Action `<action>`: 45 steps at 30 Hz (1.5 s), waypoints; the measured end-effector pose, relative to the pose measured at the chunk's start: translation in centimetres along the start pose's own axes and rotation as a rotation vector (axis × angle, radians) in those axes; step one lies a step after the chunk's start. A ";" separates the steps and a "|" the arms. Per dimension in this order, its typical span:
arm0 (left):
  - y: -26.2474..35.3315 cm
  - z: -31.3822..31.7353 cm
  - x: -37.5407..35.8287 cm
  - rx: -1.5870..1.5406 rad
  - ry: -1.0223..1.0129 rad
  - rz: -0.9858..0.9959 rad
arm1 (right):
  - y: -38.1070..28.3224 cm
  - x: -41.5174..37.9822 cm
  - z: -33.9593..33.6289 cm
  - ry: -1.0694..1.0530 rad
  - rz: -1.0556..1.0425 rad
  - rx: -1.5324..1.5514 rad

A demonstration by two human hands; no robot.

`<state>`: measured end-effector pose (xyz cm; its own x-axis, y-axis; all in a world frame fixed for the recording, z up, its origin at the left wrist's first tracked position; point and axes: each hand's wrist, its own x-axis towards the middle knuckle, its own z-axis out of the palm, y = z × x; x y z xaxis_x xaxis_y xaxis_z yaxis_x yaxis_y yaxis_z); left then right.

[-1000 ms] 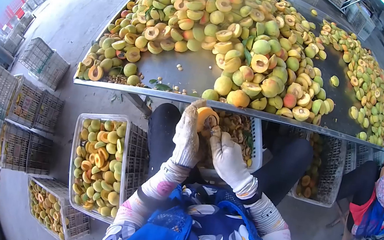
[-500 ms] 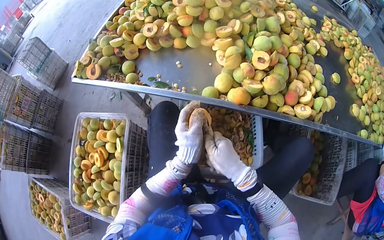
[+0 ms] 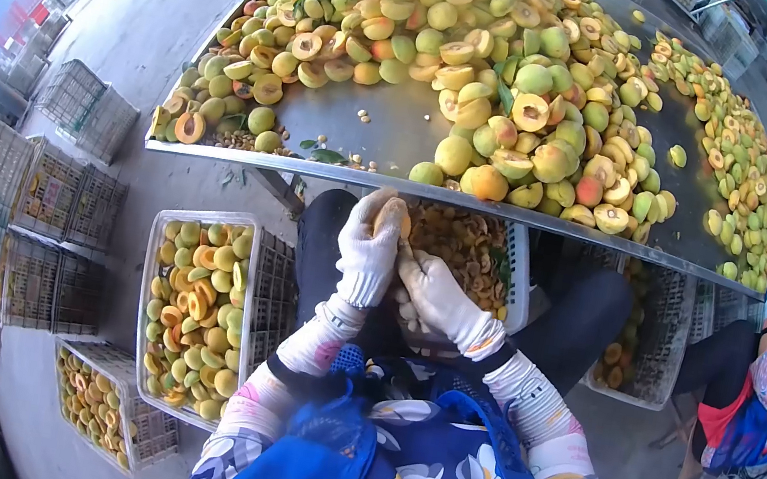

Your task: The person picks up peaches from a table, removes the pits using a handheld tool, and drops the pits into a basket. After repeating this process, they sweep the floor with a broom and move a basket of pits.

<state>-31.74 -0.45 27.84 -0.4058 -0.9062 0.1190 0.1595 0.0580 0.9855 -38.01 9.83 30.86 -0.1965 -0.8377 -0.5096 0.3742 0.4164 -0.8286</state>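
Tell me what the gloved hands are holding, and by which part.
The left hand grips a peach half around its rounded back. The right hand touches its lower edge; whether that hand holds anything cannot be told.

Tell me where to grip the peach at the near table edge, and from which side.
Take the whole peach across its rounded sides, coming down from above. It sits at the front of the pile beside the metal table's lip, its top uncovered; other peaches crowd behind and beside it, so a top approach looks least obstructed.

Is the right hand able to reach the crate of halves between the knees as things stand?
Probably yes: the right hand hovers right above that crate, with nothing between them, though it is busy on the peach in the left hand.
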 end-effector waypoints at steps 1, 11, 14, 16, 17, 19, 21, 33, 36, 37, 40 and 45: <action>0.5 -0.9 0.0 -0.041 -0.094 -0.226 | -0.5 -0.2 -0.7 -0.072 0.116 0.051; -2.0 -3.8 0.6 -0.371 -0.547 -0.346 | 0.7 -2.2 -0.7 -0.226 0.230 0.307; -1.9 -4.0 1.2 -0.275 -0.630 -0.346 | 0.6 -2.9 -0.2 -0.196 0.215 0.287; -2.2 -3.8 0.6 -0.384 -0.581 -0.361 | 2.3 -2.4 -0.7 -0.282 0.193 0.463; -2.0 -3.6 0.1 -0.449 -0.543 -0.386 | 2.7 -2.4 -0.7 -0.297 0.186 0.470; -2.0 -3.2 -0.7 -0.401 -0.481 -0.341 | 3.4 -2.3 -0.9 -0.327 0.176 0.492; -1.1 -3.5 -0.5 -0.193 -0.513 -0.320 | 1.5 -2.6 -1.0 -0.172 0.272 0.178; 1.6 -7.5 0.7 -0.056 -0.824 -0.387 | 2.7 -2.5 -0.1 -0.219 0.273 0.129; 0.7 -7.3 0.2 -0.211 -0.643 -0.359 | 3.5 -1.4 -0.1 -0.444 0.295 0.544; -1.5 -6.4 -0.1 -0.301 -0.551 -0.247 | 3.8 -1.4 0.4 -0.472 0.270 0.614; -1.3 -6.5 -0.9 -0.336 -0.440 -0.411 | 3.5 -1.4 0.7 -0.385 0.273 0.513; -1.9 -7.7 0.8 -0.625 -0.499 -0.317 | 1.6 -0.5 2.6 -0.366 0.271 0.361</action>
<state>-25.49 -4.53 25.18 -0.8401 -0.5415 0.0331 0.3782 -0.5409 0.7513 -34.93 10.00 30.38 0.2515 -0.8121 -0.5265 0.6653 0.5402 -0.5154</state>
